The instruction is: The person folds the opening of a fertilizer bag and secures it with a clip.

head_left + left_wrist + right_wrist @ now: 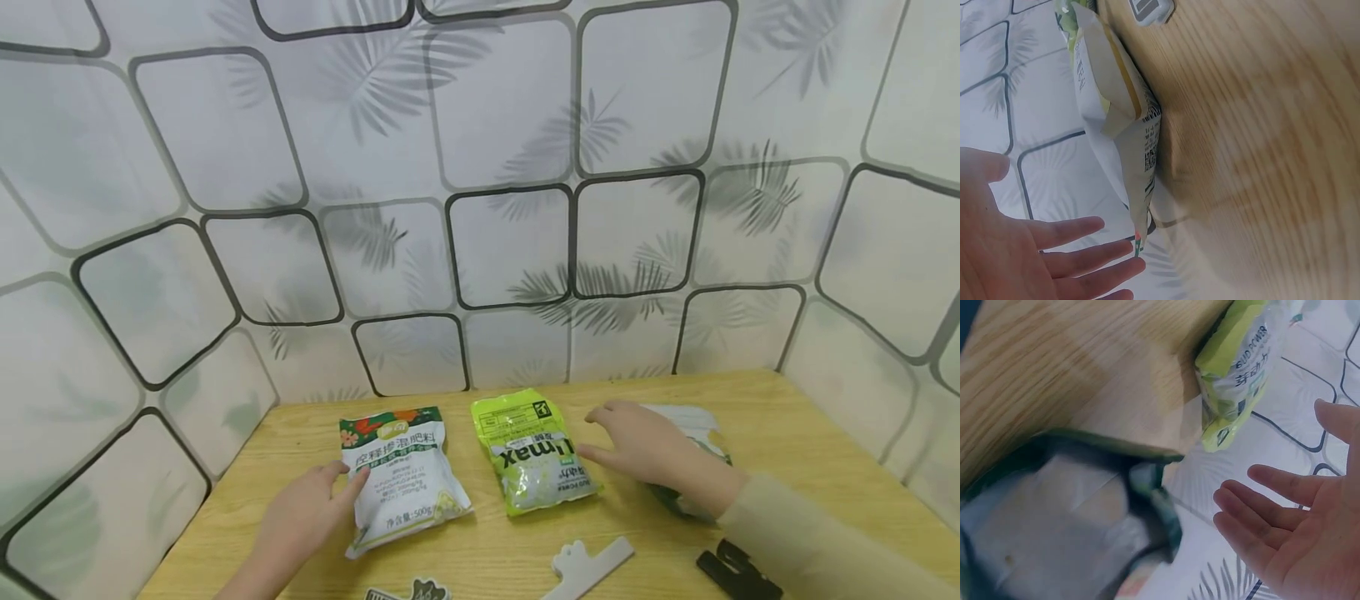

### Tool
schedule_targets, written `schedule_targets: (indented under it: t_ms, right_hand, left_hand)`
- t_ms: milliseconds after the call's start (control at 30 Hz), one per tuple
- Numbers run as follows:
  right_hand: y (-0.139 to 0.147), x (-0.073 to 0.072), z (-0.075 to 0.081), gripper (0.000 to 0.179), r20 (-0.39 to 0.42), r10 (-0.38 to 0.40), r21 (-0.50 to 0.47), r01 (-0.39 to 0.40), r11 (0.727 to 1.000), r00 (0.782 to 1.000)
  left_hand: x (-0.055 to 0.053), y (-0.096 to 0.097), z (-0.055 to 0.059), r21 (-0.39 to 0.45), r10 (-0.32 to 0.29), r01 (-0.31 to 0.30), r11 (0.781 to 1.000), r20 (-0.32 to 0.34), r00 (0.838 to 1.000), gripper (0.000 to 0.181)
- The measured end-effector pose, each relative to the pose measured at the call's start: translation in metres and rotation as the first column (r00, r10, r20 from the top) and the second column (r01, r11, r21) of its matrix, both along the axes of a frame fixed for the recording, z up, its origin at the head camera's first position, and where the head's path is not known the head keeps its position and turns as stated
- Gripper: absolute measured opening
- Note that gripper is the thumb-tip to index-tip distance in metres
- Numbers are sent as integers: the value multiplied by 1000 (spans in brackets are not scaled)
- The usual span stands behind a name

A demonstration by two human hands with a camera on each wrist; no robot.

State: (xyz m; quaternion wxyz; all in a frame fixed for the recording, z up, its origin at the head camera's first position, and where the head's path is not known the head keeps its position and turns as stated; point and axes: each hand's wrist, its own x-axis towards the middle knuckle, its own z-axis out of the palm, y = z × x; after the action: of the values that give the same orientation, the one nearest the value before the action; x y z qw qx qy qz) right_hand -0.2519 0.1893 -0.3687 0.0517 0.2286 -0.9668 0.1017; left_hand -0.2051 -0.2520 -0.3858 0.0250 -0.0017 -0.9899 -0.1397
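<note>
On the left lies a white fertilizer bag [408, 492] with a green and red top band, printed 500g. My left hand [303, 508] is beside it, fingers extended and fingertips right at its left edge. In the left wrist view the fingers [1088, 256] spread near the bag's end. A lime-green and white Umax bag [528, 458] lies in the middle. My right hand [648, 446] hovers between it and a green and white bag [693, 425], which the hand and sleeve partly hide. The right wrist view has relaxed, slightly bent fingers [1266, 519] holding nothing.
Nearer the front edge are a white sealing clip [592, 568], a black clip [738, 573] and a small patterned clip [429, 590] cut off by the frame. The wooden table [510, 542] is backed by a patterned curtain [517, 250] on three sides.
</note>
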Motion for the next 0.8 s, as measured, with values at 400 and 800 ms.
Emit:
schedule_targets:
  t_ms: [400,800]
  right_hand:
    - [-27,-13,4,52,56,17,-101,-11,995,998]
    - [-60,-32,12,37,124,17,-175,5,985,992]
  left_hand:
    - [-4,-12,-1,37,58,-60,998,53,997,70]
    - [-6,-22,-4,63,82,-86,994,65,995,63]
